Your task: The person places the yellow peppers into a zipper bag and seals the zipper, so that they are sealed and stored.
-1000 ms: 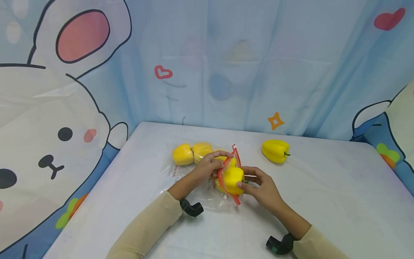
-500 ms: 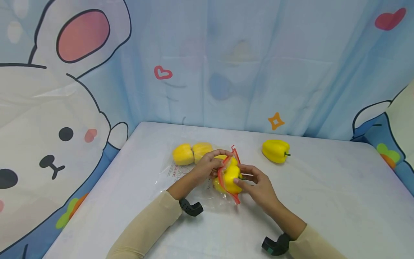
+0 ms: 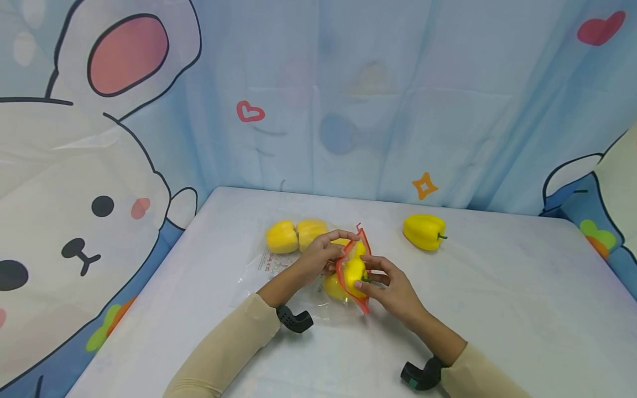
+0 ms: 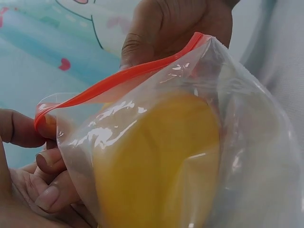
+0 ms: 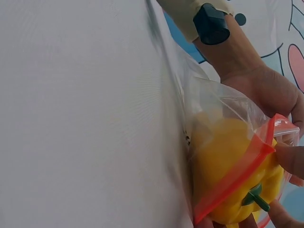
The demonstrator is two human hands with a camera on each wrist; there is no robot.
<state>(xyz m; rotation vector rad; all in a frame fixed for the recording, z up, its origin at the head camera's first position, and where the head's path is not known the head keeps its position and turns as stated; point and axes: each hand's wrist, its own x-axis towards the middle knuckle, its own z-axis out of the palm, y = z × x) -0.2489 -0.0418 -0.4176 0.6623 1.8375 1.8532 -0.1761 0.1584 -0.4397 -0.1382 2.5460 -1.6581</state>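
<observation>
A clear plastic bag (image 3: 313, 309) with a red zip edge (image 3: 365, 243) lies on the table, its mouth to the right. My left hand (image 3: 318, 258) pinches the bag at that edge and keeps the mouth apart. Between my right hand's (image 3: 398, 287) thumb and fingers is a yellow bell pepper (image 3: 355, 271), partly inside the mouth, its green stem (image 5: 255, 197) pointing outward. In the left wrist view, the pepper's body (image 4: 156, 166) shows through the plastic. Other yellow peppers (image 3: 281, 237) lie deeper in the bag, one partly hidden behind my left hand.
Another yellow bell pepper (image 3: 424, 232) lies on its side at the back right, outside the bag. The white-covered table (image 3: 522, 287) ends at a blue printed curtain (image 3: 448, 110). Each wrist wears a black camera mount (image 3: 294, 319).
My right hand has moved left and pushed the pepper further through the red-edged mouth into the bag. My left hand has hardly moved.
</observation>
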